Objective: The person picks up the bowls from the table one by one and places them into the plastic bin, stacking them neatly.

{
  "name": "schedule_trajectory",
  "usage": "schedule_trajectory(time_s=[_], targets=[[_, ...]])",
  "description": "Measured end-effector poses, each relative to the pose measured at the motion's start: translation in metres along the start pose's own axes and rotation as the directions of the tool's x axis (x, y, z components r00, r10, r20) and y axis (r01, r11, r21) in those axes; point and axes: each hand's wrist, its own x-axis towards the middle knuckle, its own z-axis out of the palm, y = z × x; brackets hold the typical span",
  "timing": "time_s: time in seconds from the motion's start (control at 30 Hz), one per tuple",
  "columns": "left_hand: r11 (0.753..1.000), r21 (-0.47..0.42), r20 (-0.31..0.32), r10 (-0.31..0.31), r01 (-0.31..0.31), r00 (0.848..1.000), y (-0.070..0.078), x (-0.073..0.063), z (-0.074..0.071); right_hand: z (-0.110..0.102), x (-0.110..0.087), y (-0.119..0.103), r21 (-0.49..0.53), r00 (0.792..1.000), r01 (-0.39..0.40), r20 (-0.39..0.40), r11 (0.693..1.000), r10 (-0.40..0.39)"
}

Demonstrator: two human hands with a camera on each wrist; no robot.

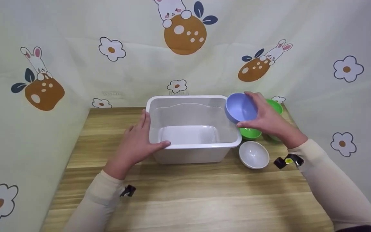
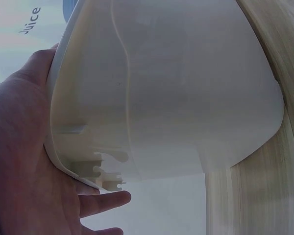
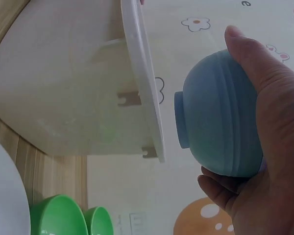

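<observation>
My right hand [image 1: 266, 117] holds a blue bowl [image 1: 241, 107] above the right rim of a white plastic tub [image 1: 188, 162]. Thumb and fingers grip opposite sides of the bowl [image 3: 210, 112], which is tipped with its foot towards the tub in the right wrist view. At the tub's near left corner rests my left hand [image 1: 135, 138], its thumb along the front rim and its straight fingers against the left side. The left wrist view shows that hand [image 2: 24, 142] along the tub's rim, two fingers extending past it.
Right of the tub stand a white bowl [image 1: 254, 155], a green bowl [image 1: 250, 133] and another green bowl [image 1: 275, 106] farther back, partly behind my right hand. Everything sits on a wooden table [image 1: 185, 199], with a patterned curtain [image 1: 134, 74] behind and at both sides.
</observation>
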Motion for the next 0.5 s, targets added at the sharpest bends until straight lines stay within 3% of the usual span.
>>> schedule_trajectory(time_s=[0.23,0.5], targets=[[1.000,0.013,-0.020,0.017,-0.016,1.000,-0.001,0.000,0.001,0.007,0.016,-0.014,0.004,0.997,0.060,0.049,0.998,-0.060],[1.000,0.021,-0.025,0.020,-0.020,0.999,-0.002,0.000,0.002,0.015,0.035,-0.034,-0.023,0.989,0.075,0.131,0.997,-0.072]])
